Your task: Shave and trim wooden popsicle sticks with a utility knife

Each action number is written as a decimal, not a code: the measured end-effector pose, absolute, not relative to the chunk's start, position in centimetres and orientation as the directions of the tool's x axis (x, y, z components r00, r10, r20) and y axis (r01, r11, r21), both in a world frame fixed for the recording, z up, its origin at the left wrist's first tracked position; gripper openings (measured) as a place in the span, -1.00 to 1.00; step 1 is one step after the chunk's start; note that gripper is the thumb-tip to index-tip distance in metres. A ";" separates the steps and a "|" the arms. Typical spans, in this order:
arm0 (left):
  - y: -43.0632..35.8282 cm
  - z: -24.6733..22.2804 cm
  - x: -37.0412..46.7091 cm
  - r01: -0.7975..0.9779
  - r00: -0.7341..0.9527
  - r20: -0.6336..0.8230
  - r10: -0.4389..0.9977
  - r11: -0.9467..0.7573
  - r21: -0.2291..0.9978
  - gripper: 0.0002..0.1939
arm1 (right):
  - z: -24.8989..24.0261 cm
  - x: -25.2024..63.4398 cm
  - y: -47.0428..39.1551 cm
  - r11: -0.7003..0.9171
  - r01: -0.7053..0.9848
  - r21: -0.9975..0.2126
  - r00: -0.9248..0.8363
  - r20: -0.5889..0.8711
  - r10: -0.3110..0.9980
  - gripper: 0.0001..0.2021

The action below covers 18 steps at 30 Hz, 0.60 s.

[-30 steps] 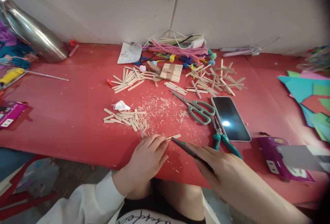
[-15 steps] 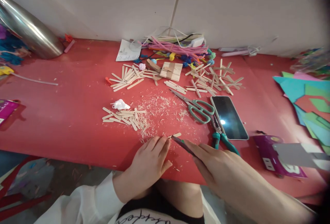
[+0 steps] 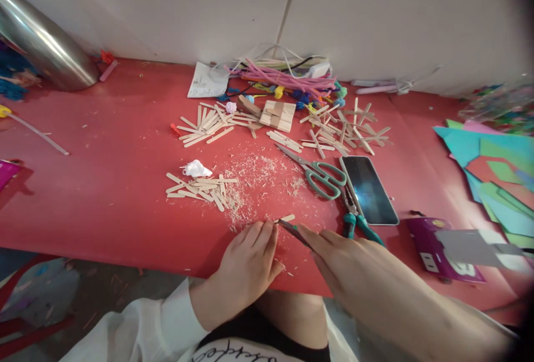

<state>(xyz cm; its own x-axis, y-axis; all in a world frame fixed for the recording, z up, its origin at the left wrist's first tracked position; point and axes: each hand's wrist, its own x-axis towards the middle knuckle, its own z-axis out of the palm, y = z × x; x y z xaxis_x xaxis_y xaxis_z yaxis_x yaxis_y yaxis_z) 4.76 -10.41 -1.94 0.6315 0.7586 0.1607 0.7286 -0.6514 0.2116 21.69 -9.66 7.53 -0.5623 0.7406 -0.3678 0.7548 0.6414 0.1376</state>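
Near the table's front edge, my left hand (image 3: 250,259) presses a wooden craft stick (image 3: 288,218) against the tabletop, its fingers close together. Part of the stick is hidden under my fingers. A slim dark knife (image 3: 294,231), with a bit of green showing near the grip, is wrapped in my right hand (image 3: 334,248). The knife's tip rests on the stick right beside my left fingertips. Fine wood shavings (image 3: 254,175) are scattered just beyond both hands. A loose pile of craft sticks (image 3: 200,188) lies to the left of the shavings, with a crumpled white tissue (image 3: 197,169) behind it.
Green-handled scissors (image 3: 319,175), pliers (image 3: 351,212) and a phone (image 3: 369,191) lie right of the shavings. More craft sticks (image 3: 208,123) and pink pipe cleaners (image 3: 283,77) sit toward the wall. A purple box (image 3: 429,251) and coloured paper (image 3: 492,167) are at right, a steel bottle (image 3: 48,39) at left.
The head view has shifted slightly. My left hand sits a little farther right in view, while both hands keep their hold on the stick and the knife.
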 end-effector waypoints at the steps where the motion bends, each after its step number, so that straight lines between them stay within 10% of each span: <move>1: -10.5 -2.0 4.8 0.733 0.628 0.162 0.761 -0.648 0.205 -0.53 | 7.5 21.6 -9.7 0.639 0.755 0.147 -0.554 -0.379 0.742 -0.43; 12: -10.4 -2.0 4.7 0.725 0.651 0.149 0.744 -0.668 0.168 -0.52 | 8.4 19.4 -8.6 0.646 0.739 0.191 -0.499 -0.489 0.716 -0.50; 18: -10.4 -2.0 4.6 0.717 0.663 0.143 0.735 -0.678 0.164 -0.49 | 9.5 19.3 -6.5 0.528 0.849 -0.011 -0.450 -0.539 0.712 -0.60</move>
<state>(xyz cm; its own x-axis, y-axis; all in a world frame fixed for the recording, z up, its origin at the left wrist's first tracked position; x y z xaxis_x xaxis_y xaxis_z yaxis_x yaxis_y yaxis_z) 4.56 -10.42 -2.00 0.6627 0.7351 0.1430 0.7166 -0.6780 0.1637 19.34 -6.55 9.52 -0.4499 0.7124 -0.5385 0.8490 0.5282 -0.0105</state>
